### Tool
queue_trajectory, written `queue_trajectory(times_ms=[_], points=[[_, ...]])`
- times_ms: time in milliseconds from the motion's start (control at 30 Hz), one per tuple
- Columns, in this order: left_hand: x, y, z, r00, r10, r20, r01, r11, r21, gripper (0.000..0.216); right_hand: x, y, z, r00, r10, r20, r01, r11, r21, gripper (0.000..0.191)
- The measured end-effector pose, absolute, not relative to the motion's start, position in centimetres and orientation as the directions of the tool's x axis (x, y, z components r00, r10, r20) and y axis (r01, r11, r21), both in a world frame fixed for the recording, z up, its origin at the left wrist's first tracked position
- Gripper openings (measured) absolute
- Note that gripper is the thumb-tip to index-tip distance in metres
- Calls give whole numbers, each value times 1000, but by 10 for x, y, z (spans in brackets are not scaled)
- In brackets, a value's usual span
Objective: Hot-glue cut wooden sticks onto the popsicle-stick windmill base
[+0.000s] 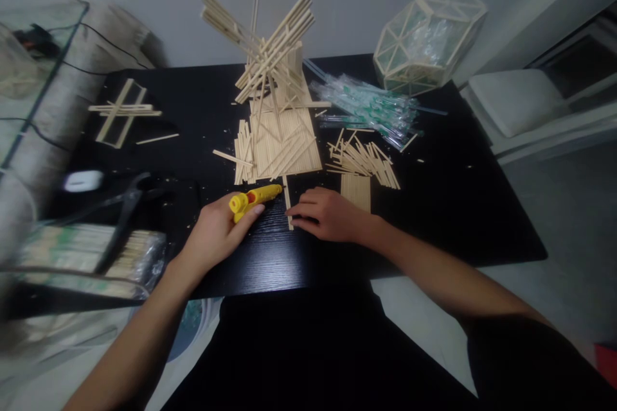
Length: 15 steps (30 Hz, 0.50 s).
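Observation:
My left hand [219,231] is closed around a yellow glue gun [255,198], whose nozzle points right along the black table [434,205]. My right hand [328,213] rests palm down on the table, its fingers pressing a thin wooden stick [288,202] that lies just in front of the stick structure [277,96]. That structure is a flat base of sticks with a fan of sticks rising from it.
Loose sticks [364,160] lie right of the base. Clear plastic wrappers [369,106] and a faceted stick-frame dome [427,35] sit at the back right. A stick cross [123,112], pliers [128,205] and a packet of sticks [87,257] are at the left.

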State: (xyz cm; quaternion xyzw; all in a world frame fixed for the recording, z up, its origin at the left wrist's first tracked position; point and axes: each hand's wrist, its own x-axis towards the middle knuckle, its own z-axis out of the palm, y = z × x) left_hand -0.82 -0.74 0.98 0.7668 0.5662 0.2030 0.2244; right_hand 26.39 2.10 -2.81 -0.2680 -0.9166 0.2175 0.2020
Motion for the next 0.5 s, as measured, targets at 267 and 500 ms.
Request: queue_trajectory(times_ms=[267,500], points=[[-10,-12,15,292,955,46,762,-261,593,34,264,21,-29,-773,578,261,395,761,-515,25],[-18,-24,17,373,926,62,724,-332,605,33,264,22,-29,-777,569,268,388,769,-508,23]])
